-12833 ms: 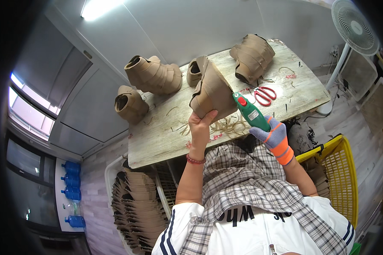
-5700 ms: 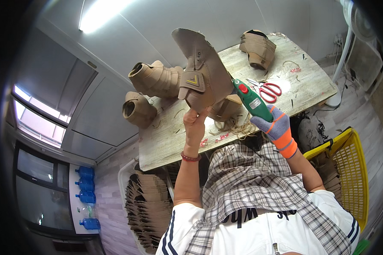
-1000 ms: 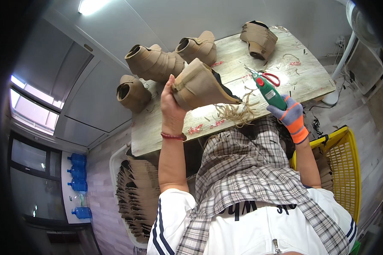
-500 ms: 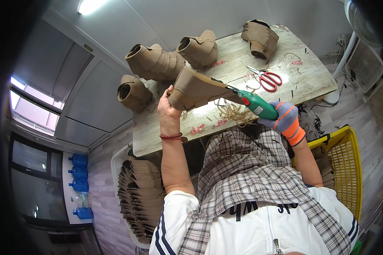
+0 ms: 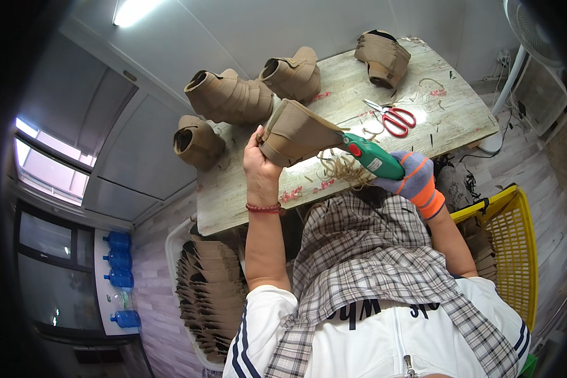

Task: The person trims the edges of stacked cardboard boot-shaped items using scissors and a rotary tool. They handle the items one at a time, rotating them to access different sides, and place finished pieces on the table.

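Note:
My left hand (image 5: pixel 260 159) is closed on the left end of a tan shoe upper (image 5: pixel 299 134), held up above the table's near edge. In my right hand (image 5: pixel 414 177), which wears a grey and orange glove, is a green handheld electric trimmer (image 5: pixel 378 157) with a red button. Its tip meets the right edge of the upper; the blade itself is hard to make out. Below the trimmer lies a tangle of tan trimmed strips (image 5: pixel 346 169). Red-handled scissors (image 5: pixel 394 118) rest on the table just beyond.
Nested shoe uppers (image 5: pixel 230 94) stand along the back of the worn wooden table (image 5: pixel 450 116), with another group (image 5: pixel 382 58) at far right. A white bin (image 5: pixel 173 242) of stacked uppers is at lower left, a yellow basket (image 5: pixel 516 252) at right. A white fan (image 5: pixel 529 31) stands behind.
The upper has turned and shifted slightly right in my left hand, its narrow end now foreshortened. My right hand and the trimmer have moved a little left.

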A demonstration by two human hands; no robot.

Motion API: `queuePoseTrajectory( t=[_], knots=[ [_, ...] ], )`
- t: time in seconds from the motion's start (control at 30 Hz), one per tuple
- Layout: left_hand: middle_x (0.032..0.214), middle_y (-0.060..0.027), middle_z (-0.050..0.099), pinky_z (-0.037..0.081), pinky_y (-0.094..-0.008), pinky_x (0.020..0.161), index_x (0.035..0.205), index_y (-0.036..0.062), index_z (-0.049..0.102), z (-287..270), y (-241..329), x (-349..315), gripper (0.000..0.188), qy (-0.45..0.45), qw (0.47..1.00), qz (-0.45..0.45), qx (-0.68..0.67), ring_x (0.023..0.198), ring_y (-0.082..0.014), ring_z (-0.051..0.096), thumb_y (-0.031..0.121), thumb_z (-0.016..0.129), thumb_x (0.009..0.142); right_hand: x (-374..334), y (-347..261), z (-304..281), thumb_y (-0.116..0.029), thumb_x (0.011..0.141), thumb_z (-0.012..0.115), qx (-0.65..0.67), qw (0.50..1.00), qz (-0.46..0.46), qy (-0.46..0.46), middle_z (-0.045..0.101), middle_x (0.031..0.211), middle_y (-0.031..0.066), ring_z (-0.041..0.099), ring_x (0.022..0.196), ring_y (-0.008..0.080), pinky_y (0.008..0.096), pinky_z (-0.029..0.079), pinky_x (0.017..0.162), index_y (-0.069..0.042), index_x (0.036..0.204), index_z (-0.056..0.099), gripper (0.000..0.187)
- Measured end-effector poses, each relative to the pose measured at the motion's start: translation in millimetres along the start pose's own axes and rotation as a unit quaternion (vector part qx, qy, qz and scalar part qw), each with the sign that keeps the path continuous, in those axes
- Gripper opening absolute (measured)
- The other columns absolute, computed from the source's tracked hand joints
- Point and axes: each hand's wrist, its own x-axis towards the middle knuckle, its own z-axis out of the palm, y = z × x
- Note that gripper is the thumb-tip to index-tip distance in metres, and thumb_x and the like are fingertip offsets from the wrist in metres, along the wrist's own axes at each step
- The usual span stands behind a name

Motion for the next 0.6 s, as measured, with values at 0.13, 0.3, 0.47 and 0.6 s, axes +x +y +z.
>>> queuePoseTrajectory(
  t=[0.13,0.3,0.47,0.6],
  knots=[
    [0.128,-0.0156,0.058,0.042,-0.0471,0.104,0.126,-0.0022,0.053,31,-31,-13,0.035,0.041,0.984,0.123,0.121,0.118,-0.0299,0.055,0.02,0.048,0.098,-1,-1,5,-0.027,0.058,0.09,0.021,1.0,0.005,0.021,0.069,0.074,0.0122,0.067,0.061,0.0213,0.03,0.053,0.058,-0.002,0.09,0.068,0.046],
    [0.129,-0.0129,0.058,0.044,-0.046,0.103,0.129,0.0001,0.051,48,-54,-28,0.035,-0.04,0.962,0.164,0.216,0.118,-0.0281,0.056,0.013,0.053,0.097,1,-8,9,-0.036,0.061,0.087,0.081,0.993,0.081,0.041,0.067,0.068,0.0093,0.065,0.056,0.0199,0.0294,0.052,0.054,-0.003,0.089,0.067,0.048],
    [0.126,-0.0119,0.059,0.046,-0.0432,0.1,0.128,-0.0003,0.052,49,-64,-28,0.034,-0.113,0.93,0.191,0.294,0.115,-0.025,0.057,0.007,0.055,0.095,5,-16,7,-0.034,0.066,0.086,0.16,0.976,0.148,0.02,0.068,0.068,0.006,0.063,0.057,0.0114,0.0268,0.051,0.055,-0.002,0.095,0.066,0.048],
    [0.118,-0.0101,0.064,0.049,-0.0362,0.095,0.121,-0.0005,0.059,40,-73,-27,0.029,-0.118,0.9,0.191,0.373,0.108,-0.0201,0.061,0.002,0.059,0.092,8,-16,4,-0.03,0.069,0.085,0.216,0.96,0.18,-0.002,0.068,0.07,0.0051,0.061,0.058,0.0082,0.0249,0.05,0.054,-0.001,0.096,0.066,0.044]
  ],
)
